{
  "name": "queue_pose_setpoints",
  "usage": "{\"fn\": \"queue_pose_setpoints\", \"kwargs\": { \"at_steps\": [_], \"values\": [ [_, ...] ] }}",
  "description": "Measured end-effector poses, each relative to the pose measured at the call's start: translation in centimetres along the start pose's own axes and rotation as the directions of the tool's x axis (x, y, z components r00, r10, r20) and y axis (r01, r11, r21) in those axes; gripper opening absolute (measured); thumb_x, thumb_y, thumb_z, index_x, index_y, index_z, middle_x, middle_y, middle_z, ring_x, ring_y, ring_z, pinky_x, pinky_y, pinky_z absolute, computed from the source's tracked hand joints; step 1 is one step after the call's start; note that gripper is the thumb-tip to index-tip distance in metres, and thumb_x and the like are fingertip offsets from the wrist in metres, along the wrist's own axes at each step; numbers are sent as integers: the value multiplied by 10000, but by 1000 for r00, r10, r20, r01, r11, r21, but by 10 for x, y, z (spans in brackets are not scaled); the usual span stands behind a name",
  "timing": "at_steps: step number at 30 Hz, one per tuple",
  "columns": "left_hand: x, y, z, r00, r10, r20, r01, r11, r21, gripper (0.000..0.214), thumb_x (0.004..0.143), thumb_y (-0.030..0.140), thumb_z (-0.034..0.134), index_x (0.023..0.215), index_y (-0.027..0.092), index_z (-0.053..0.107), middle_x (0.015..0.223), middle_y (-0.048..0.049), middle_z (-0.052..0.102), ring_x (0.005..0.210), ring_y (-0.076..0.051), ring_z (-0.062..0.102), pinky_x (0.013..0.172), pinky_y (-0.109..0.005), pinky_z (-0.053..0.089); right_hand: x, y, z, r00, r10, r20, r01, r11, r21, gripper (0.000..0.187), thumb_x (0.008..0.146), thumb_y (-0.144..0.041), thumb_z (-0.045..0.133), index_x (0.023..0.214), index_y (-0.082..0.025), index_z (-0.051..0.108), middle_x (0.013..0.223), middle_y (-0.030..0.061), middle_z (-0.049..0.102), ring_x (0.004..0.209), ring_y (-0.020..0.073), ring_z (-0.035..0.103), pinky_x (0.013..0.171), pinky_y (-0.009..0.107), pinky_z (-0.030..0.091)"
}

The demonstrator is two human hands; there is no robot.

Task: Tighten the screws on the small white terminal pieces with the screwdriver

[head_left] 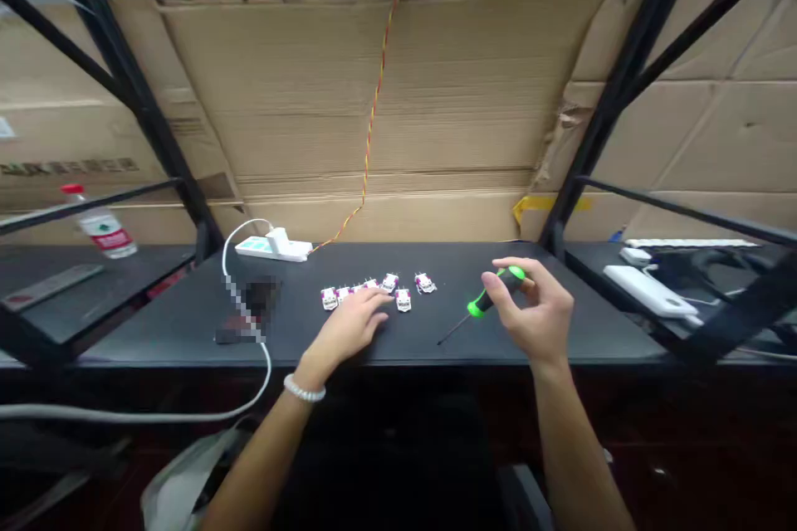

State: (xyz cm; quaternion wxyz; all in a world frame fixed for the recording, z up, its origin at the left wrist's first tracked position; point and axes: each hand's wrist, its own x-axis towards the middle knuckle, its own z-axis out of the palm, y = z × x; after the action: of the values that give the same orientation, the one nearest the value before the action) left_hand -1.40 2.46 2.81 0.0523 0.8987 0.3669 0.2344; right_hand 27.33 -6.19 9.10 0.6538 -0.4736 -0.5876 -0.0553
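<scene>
In my right hand (539, 311) is a screwdriver (478, 304) with a green and black handle, its thin shaft slanting down left toward the dark table (498, 348). My left hand (354, 319) reaches over a row of several small white and purple parts (329, 299), its fingers stretched out and partly covering some of them. Near its fingertips lies one such part (403, 299), with another (390, 282) just behind. A separate part (425, 283) sits farther right. Whether my left fingertips touch any part, I cannot tell.
A white power strip (250, 246) with a plug lies at the back left, its white cable (269, 365) looping over the front edge. A twisted red-yellow wire (372, 124) hangs down the cardboard backing (466, 99). Black frame posts (591, 145) flank the table. A bottle (109, 232) stands left.
</scene>
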Motion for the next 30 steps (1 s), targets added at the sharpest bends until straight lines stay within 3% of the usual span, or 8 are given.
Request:
{"fn": "queue_pose_setpoints", "kwargs": {
  "at_steps": [4,7,14,18,21,24,27,30],
  "values": [
    [26,27,27,992,-4,129,-8,996,90,402,1046,271,584,1442,209,612,1583,-146,569,1476,-322,521,1210,-522,427,1,1,-5,1000,-15,-12,14,1000,-17,203,886,-408,800,964,-224,762,841,18,730,714,182,690,623,288,560],
    [29,35,36,989,-2,147,-17,992,126,397,1046,248,580,1433,167,616,1581,-181,563,1472,-337,530,1191,-530,443,2,3,-10,1000,-13,-27,13,1000,-9,191,886,-393,801,974,-227,763,835,12,727,690,170,681,612,280,553],
    [-17,50,27,995,39,97,-49,993,107,402,1052,245,582,1449,185,601,1564,-149,587,1432,-314,566,1144,-483,498,4,4,-11,999,-20,-35,19,1000,-21,191,884,-401,798,957,-228,758,864,21,745,719,183,695,621,287,555],
    [-30,45,17,997,48,68,-51,998,37,387,1058,242,563,1439,198,613,1522,-134,626,1386,-306,600,1140,-487,503,4,3,-7,1000,-12,-23,12,1000,6,191,881,-401,806,962,-234,759,872,14,744,727,178,691,641,289,559],
    [-16,35,8,1000,-3,-1,3,998,-64,330,1061,246,542,1359,205,678,1388,-117,708,1274,-274,669,1107,-442,531,3,2,-6,1000,-11,-16,11,1000,19,193,879,-401,808,968,-237,760,877,15,746,731,180,692,647,294,562],
    [14,24,0,987,-148,-62,143,987,-72,263,1036,206,542,1160,183,773,1179,-111,774,1098,-256,735,1031,-387,563,2,1,-6,1000,-6,-12,6,1000,26,187,886,-401,798,968,-237,760,874,17,744,709,179,685,634,299,561],
    [45,18,-3,953,-292,88,277,949,152,225,1000,181,583,1031,183,806,1086,-123,800,1044,-276,752,985,-375,560,2,0,-7,1000,-4,-3,4,1000,18,187,888,-403,797,970,-239,760,883,19,746,718,183,689,639,304,559],
    [64,17,0,931,-336,145,296,924,242,193,947,122,616,964,160,805,1047,-154,806,1016,-300,761,935,-379,560,2,-2,-8,1000,-12,2,12,1000,2,185,893,-400,793,975,-239,760,886,20,748,719,181,684,648,307,557]
  ]
}}
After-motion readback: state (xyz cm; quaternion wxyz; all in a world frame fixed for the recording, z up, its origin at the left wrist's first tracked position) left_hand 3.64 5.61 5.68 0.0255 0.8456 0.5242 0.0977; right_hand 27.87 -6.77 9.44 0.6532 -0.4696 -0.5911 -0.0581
